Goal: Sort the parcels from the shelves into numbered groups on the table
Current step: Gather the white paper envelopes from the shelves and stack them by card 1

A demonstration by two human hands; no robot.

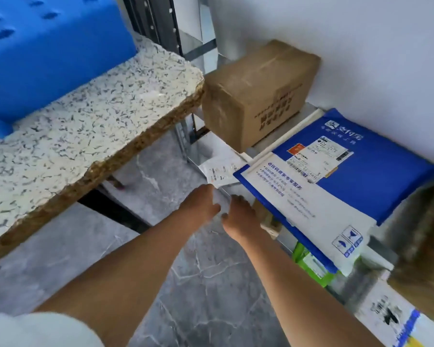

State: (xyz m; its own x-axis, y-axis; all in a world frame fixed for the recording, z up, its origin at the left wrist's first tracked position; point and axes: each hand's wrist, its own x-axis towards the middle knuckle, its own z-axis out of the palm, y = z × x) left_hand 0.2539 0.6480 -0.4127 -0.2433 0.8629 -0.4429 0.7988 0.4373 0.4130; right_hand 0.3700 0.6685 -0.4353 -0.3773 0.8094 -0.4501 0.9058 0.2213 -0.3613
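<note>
Flat white plastic parcel with printed label (221,169) sticks out at the shelf edge, 12 o'clock from the hands, partly covered by the corner of a blue-and-white courier mailer bag (341,181). Left hand (198,205) is at the parcel's near edge, right hand (241,216) just beside at 3 o'clock. Cannot tell whether the fingers are grasping or released. Brown cardboard box (256,96) at 1 o'clock. Speckled bench (85,116) at 9 o'clock.
</note>
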